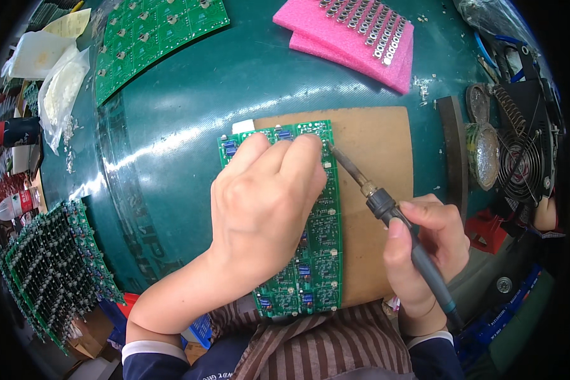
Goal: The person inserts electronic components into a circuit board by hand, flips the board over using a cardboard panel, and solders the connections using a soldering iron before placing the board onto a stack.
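Observation:
A long green circuit board [323,253] with blue and white parts lies on a brown cardboard sheet [380,164] in front of me. My left hand [263,199] is closed over its upper part, knuckles up, and covers much of it. Whatever those fingers hold, if anything, is hidden beneath them. In my right hand [427,247] is a soldering iron [386,206], gripped like a pen between thumb and fingers. Its tip reaches the board's upper right edge, close beside my left fingers. Whether the tip touches a joint cannot be made out.
Another green board panel [158,35] lies at the far left. Pink foam [361,47] at the back carries rows of small metal parts. Stacked boards [57,269] stand at the near left, by a plastic bag [63,92]. At right are a soldering-iron stand [481,139] and a fan [522,158].

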Available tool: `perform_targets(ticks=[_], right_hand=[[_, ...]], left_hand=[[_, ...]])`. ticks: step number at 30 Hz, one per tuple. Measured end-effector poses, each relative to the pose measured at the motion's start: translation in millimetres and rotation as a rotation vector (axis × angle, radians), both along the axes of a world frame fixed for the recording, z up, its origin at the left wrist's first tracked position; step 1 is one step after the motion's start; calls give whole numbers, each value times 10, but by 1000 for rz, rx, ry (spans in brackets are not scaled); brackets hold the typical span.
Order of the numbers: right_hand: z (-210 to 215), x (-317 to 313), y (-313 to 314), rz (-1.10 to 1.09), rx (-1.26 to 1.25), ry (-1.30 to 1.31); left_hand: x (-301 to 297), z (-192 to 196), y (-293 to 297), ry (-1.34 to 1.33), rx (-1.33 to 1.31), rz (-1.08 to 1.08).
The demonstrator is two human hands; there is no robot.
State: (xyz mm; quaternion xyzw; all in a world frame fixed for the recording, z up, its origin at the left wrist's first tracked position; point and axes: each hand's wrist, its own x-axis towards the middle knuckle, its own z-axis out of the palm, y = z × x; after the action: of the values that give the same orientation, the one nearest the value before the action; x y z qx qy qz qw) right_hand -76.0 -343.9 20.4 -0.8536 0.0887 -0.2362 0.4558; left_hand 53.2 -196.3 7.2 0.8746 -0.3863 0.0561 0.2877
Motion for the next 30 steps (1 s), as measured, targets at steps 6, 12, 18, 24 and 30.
perform_targets(ticks=[6,12,18,24,30], right_hand=[[44,2,8,-11,20,42],[41,24,-13,27,0,28],[81,25,4,21,10,46],[92,19,2,-14,56,83],[80,62,-30,42,3,31]], left_hand=[[12,38,2,29,-6,-7],[26,43,2,22,-6,-13],[75,85,27,81,7,-11],[155,65,31,113,-47,-87],[76,85,-5,24,44,-45]])
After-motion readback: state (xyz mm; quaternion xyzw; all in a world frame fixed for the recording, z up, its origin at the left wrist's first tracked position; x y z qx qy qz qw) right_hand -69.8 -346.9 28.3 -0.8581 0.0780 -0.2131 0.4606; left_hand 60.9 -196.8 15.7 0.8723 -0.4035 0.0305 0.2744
